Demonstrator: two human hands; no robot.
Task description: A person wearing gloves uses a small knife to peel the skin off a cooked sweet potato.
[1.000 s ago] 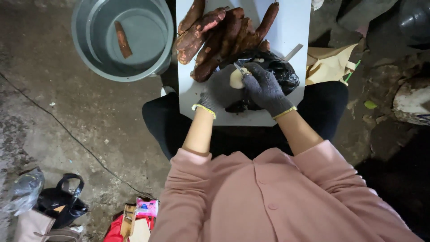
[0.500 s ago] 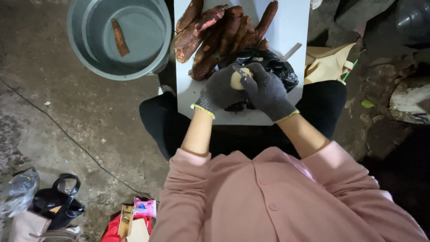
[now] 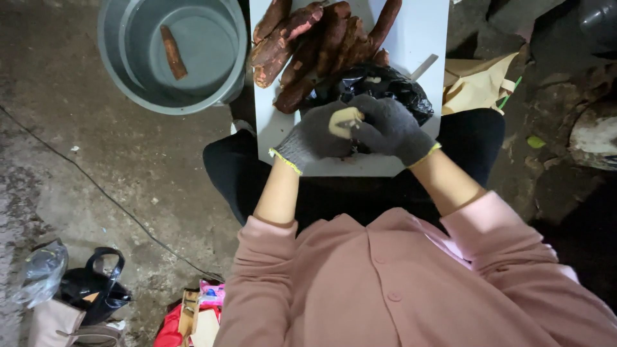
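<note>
Both my hands wear dark grey knit gloves and meet over a white board (image 3: 424, 38) resting on my lap. My left hand (image 3: 312, 136) cups a pale peeled root piece (image 3: 344, 121). My right hand (image 3: 389, 127) closes on the same piece from the right; whether it holds a tool is hidden. Behind my hands lies a black plastic bag (image 3: 379, 87) on the board, and beyond it a pile of several reddish-brown roots (image 3: 321, 42).
A grey plastic bucket (image 3: 128, 80) stands on the concrete floor at upper left with one reddish root (image 3: 173, 51) inside. A thin cable (image 3: 103, 193) runs across the floor. Bags (image 3: 83, 295) lie at lower left. A brown paper bag (image 3: 472, 83) sits right of the board.
My left hand has come up from the board's near edge and taken hold of the pale root piece beside my right hand. The camera view shifted slightly.
</note>
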